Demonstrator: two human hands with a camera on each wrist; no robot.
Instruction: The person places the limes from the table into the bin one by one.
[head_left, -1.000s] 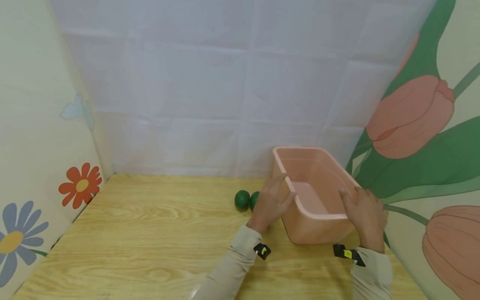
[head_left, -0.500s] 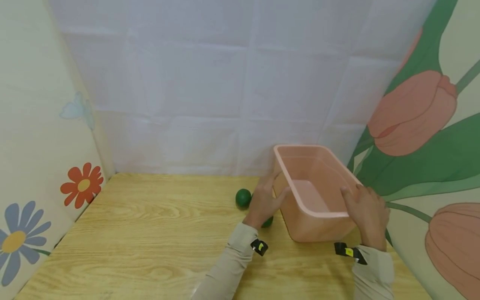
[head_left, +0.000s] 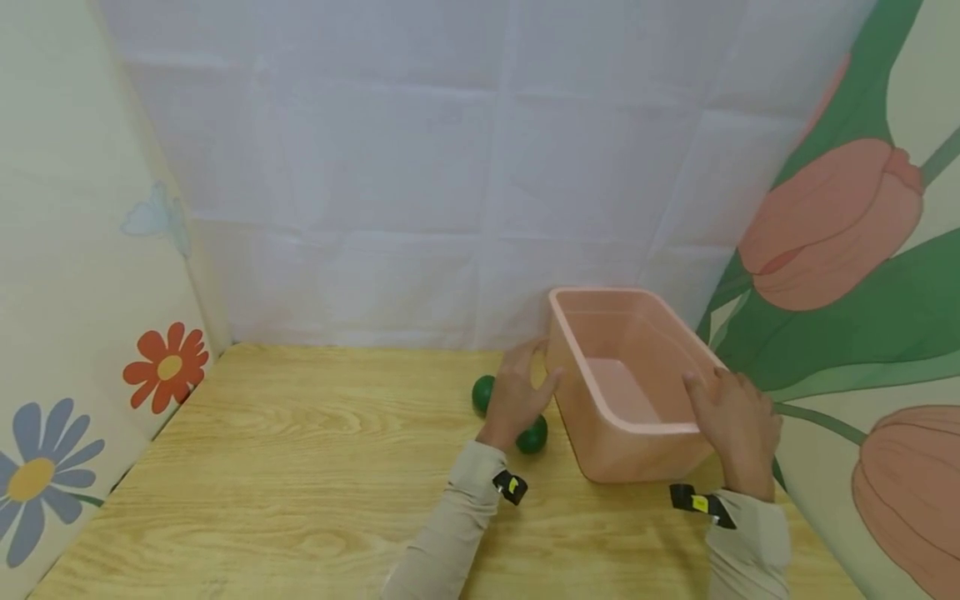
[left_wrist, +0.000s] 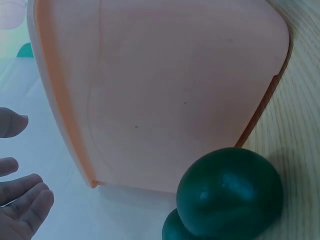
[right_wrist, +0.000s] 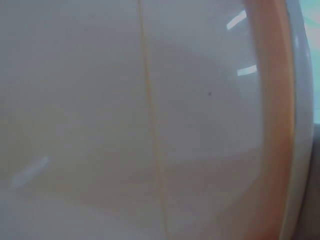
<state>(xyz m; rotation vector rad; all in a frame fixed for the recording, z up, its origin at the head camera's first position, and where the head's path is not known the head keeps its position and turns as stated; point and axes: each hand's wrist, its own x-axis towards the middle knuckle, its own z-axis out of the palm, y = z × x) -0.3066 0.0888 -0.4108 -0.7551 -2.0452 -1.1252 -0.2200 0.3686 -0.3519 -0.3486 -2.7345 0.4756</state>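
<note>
My right hand (head_left: 738,425) grips the right rim of a pink plastic tub (head_left: 637,457), with its thumb on the inner side. My left hand (head_left: 513,402) is off the tub's left side, its fingers extended and nothing held. Two dark green balls show beside that hand: one ball (head_left: 482,395) is partly behind it, another ball (head_left: 532,435) lies between its wrist and the tub. In the left wrist view, the relaxed fingers (left_wrist: 25,210) are apart from the tub wall (left_wrist: 150,100), and a glossy green ball (left_wrist: 230,192) overlaps a second one. Only the tub's wall (right_wrist: 200,125) fills the right wrist view.
The tub stands on a wood-grain table (head_left: 315,467) near the back right corner. Behind it hangs a white cloth (head_left: 375,192). A tulip-printed cloth (head_left: 840,358) closes off the right side, a flower-printed cloth (head_left: 67,275) the left.
My left hand has let go of the tub's left rim and drawn leftward, passing in front of the green balls. The nearer ball has come into view. My right hand has barely moved.
</note>
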